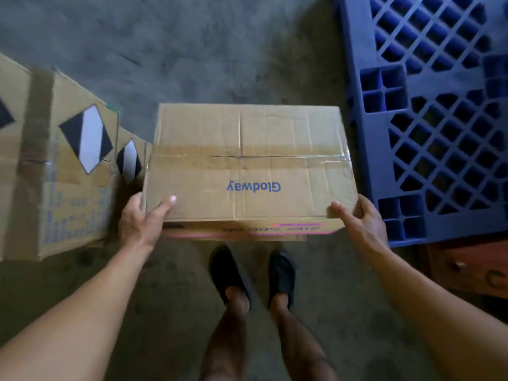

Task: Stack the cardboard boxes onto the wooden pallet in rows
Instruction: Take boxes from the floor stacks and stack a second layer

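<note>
Nearest me, 2 black shoes stand on the concrete floor. Above them my left hand grips the near left corner of the Glodway box, thumb on its top, the other fingers hidden round the side. My right hand clasps the near right corner the same way. The box is held level, off the floor, its taped seam running left to right. Just left of it stands a larger diamond-marked box, with a smaller box showing between the 2. To the right lies a blue pallet, near the held box, with a strip of floor showing between them.
</note>
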`<action>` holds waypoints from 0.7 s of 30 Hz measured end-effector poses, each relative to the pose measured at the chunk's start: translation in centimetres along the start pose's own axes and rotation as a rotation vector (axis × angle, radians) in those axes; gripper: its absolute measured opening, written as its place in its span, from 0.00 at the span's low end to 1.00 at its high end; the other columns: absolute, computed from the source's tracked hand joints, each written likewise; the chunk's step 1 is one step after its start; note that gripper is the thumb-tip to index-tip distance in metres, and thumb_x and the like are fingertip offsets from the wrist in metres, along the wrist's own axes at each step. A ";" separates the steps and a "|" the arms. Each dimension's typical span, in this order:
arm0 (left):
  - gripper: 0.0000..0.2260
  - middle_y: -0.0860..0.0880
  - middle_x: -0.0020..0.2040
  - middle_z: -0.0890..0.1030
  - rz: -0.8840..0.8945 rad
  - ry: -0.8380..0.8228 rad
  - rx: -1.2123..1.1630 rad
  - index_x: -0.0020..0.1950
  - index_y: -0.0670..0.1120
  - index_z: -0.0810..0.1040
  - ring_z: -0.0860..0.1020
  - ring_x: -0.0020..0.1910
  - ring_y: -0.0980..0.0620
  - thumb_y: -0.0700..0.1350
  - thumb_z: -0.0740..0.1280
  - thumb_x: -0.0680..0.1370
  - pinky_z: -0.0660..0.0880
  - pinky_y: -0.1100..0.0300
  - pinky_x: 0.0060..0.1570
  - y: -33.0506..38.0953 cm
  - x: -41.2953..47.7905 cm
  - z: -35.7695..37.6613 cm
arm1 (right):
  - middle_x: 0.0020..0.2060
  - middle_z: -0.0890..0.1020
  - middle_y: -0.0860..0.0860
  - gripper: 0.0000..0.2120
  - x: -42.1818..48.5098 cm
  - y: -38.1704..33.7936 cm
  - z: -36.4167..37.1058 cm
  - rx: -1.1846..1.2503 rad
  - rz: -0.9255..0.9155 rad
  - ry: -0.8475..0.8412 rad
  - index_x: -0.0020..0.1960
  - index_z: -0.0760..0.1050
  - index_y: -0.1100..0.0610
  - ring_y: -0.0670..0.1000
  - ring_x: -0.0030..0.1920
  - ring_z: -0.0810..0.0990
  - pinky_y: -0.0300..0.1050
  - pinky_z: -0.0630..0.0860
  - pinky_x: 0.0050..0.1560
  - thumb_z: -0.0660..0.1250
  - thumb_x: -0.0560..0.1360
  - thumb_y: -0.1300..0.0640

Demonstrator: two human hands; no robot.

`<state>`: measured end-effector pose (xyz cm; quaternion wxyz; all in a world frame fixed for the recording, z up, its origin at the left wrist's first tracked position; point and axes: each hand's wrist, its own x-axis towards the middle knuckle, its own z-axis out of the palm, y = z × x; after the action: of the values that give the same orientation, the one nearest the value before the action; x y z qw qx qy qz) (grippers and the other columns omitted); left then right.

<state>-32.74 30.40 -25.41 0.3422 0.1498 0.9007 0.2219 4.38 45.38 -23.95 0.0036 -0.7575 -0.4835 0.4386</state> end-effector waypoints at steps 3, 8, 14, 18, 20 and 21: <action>0.29 0.51 0.54 0.82 0.005 0.021 -0.165 0.61 0.50 0.80 0.78 0.52 0.48 0.65 0.69 0.66 0.72 0.56 0.46 1.9 -2.9 -3.1 | 0.60 0.81 0.55 0.37 -2.2 -2.1 -3.3 0.152 -0.014 -0.019 0.76 0.66 0.51 0.54 0.52 0.85 0.60 0.80 0.57 0.72 0.73 0.37; 0.39 0.50 0.73 0.73 -0.069 0.005 -0.460 0.76 0.47 0.69 0.73 0.67 0.52 0.53 0.76 0.67 0.68 0.51 0.70 2.0 -10.7 -7.2 | 0.53 0.82 0.53 0.30 -7.7 -4.0 -8.6 0.257 -0.046 -0.027 0.70 0.70 0.48 0.58 0.47 0.85 0.67 0.82 0.49 0.72 0.73 0.38; 0.38 0.51 0.78 0.65 -0.076 0.081 -0.611 0.80 0.50 0.61 0.68 0.73 0.51 0.47 0.76 0.74 0.66 0.45 0.72 0.6 -21.3 -10.7 | 0.50 0.82 0.54 0.31 -15.4 -4.2 -14.3 0.250 -0.171 -0.078 0.71 0.67 0.51 0.56 0.42 0.87 0.65 0.83 0.44 0.73 0.73 0.41; 0.39 0.51 0.78 0.65 0.008 0.162 -0.639 0.80 0.52 0.61 0.66 0.73 0.52 0.46 0.76 0.73 0.65 0.55 0.69 -0.6 -27.8 -13.0 | 0.58 0.79 0.53 0.39 -20.3 -2.5 -17.1 0.291 -0.276 -0.087 0.78 0.61 0.44 0.57 0.44 0.86 0.64 0.84 0.44 0.74 0.72 0.41; 0.40 0.51 0.78 0.65 0.060 0.192 -0.659 0.80 0.53 0.62 0.66 0.73 0.52 0.49 0.77 0.71 0.64 0.56 0.67 -1.6 -31.1 -14.3 | 0.59 0.79 0.53 0.40 -23.0 -1.3 -18.2 0.326 -0.335 -0.092 0.78 0.61 0.41 0.56 0.43 0.86 0.62 0.84 0.43 0.75 0.71 0.41; 0.41 0.51 0.77 0.66 0.092 0.202 -0.673 0.79 0.53 0.63 0.68 0.73 0.51 0.51 0.77 0.69 0.65 0.56 0.67 -2.1 -32.7 -15.0 | 0.59 0.80 0.53 0.40 -24.5 -0.5 -18.7 0.342 -0.370 -0.090 0.78 0.62 0.41 0.56 0.43 0.86 0.62 0.84 0.43 0.76 0.71 0.41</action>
<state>-19.62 10.32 1.52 0.2714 0.0462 0.7986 0.5352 12.91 35.50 3.99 0.1904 -0.6243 -0.5323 0.5391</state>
